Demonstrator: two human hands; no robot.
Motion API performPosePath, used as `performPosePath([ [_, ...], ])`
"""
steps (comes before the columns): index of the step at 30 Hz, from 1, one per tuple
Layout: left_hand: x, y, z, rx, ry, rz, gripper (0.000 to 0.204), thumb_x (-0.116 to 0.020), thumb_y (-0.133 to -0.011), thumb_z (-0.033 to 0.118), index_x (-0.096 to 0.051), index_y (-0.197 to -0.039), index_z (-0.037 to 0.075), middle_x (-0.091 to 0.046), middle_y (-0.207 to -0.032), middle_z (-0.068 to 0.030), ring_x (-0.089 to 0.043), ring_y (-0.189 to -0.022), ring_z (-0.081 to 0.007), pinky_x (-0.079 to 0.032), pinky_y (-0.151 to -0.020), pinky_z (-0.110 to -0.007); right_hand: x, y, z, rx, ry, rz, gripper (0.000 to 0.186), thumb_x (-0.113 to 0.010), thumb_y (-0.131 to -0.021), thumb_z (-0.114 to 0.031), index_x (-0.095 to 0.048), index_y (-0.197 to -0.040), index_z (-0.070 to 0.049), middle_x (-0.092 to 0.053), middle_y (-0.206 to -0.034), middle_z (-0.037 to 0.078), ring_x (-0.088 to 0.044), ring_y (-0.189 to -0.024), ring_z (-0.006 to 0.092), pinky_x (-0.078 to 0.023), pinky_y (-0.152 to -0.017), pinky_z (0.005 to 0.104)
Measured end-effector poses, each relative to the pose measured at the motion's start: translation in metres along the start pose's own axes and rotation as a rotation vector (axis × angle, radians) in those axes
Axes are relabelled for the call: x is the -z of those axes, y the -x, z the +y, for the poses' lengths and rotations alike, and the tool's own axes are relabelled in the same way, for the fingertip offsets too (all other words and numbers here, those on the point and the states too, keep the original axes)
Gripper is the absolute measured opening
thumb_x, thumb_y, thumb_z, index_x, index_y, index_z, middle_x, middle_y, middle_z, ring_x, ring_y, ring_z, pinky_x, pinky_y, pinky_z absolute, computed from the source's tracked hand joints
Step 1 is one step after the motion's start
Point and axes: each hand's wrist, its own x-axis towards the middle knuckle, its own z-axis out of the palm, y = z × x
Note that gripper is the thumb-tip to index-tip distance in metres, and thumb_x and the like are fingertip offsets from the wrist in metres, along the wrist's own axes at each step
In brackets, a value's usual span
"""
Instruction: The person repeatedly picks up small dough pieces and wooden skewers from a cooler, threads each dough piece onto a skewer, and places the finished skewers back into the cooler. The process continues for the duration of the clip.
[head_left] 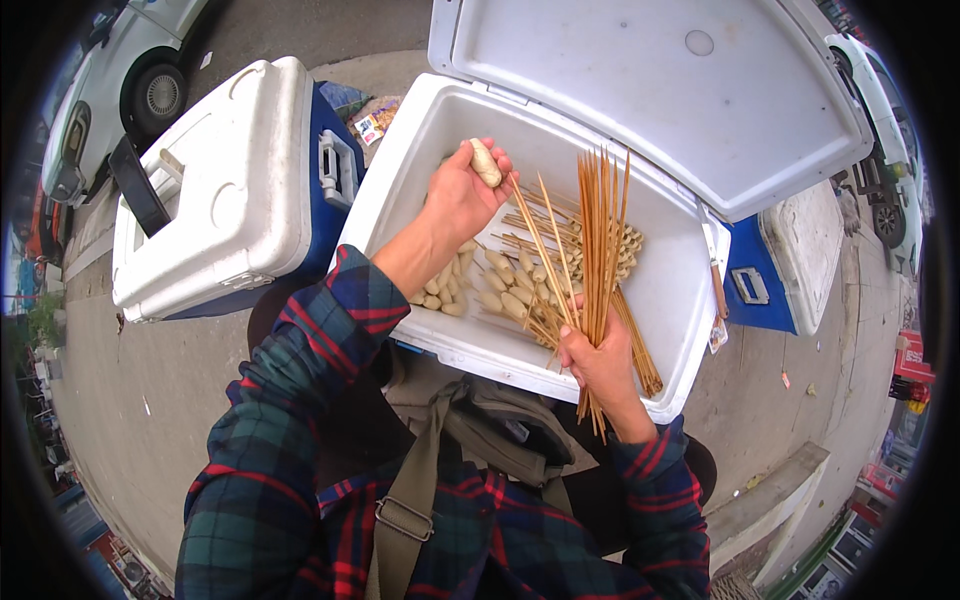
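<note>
My left hand (462,198), palm up over the open white cooler (402,150), has its fingers curled round a pale oblong piece of food (485,163). A thick bundle of bamboo skewers (603,230) is gripped upright in my right hand (604,362) above the cooler's near right part. Two of these skewers lean apart from the bundle, one with its tip beside my left fingers. Inside the cooler, loose pale oblong pieces (445,290) lie at the left. More pieces on skewers (512,285) lie in the middle, and skewered rounded pieces (628,250) lie farther right.
The cooler's raised lid (640,80) leans back on the far side. A knife-like tool (716,265) hangs on the right rim. Closed blue-and-white coolers stand at left (225,190) and right (790,265). A strapped bag (500,440) rests at my lap. Cars are parked beyond.
</note>
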Motion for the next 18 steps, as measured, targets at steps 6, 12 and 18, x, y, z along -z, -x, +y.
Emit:
performPosePath([
  [6,0.0000,0.0011,-0.0013,0.047,0.069,0.012,0.032,-0.030,-0.105,0.032,-0.049,-0.105,0.006,-0.054,-0.088,-0.0067,-0.055,-0.078,-0.0197,-0.051,-0.077,-0.039,0.0008,-0.0017,0.0010,0.011,-0.053,-0.012,0.016,-0.056,-0.088,-0.007,-0.048,-0.101,-0.001,-0.052,-0.059,0.005,-0.042,-0.042,0.0063,-0.032,-0.038,0.0222],
  [12,0.0010,0.0021,-0.0050,0.069,0.084,0.007,0.031,-0.031,-0.105,0.033,-0.049,-0.104,0.007,-0.054,-0.086,-0.0071,-0.054,-0.077,-0.0193,-0.051,-0.076,-0.038,-0.0024,-0.0045,0.0071,0.065,-0.037,0.023,0.014,-0.058,-0.089,-0.009,-0.052,-0.099,-0.001,-0.052,-0.065,0.002,-0.048,-0.052,0.0069,-0.042,-0.046,0.0234],
  [18,0.0013,0.0030,-0.0068,0.079,0.084,-0.029,0.031,-0.031,-0.105,0.033,-0.049,-0.103,0.007,-0.053,-0.085,-0.0068,-0.053,-0.075,-0.0180,-0.051,-0.075,-0.036,-0.0036,-0.0050,0.0099,0.050,0.013,0.068,0.017,-0.060,-0.086,-0.006,-0.053,-0.101,-0.001,-0.053,-0.073,0.002,-0.052,-0.057,0.0079,-0.048,-0.050,0.0253],
])
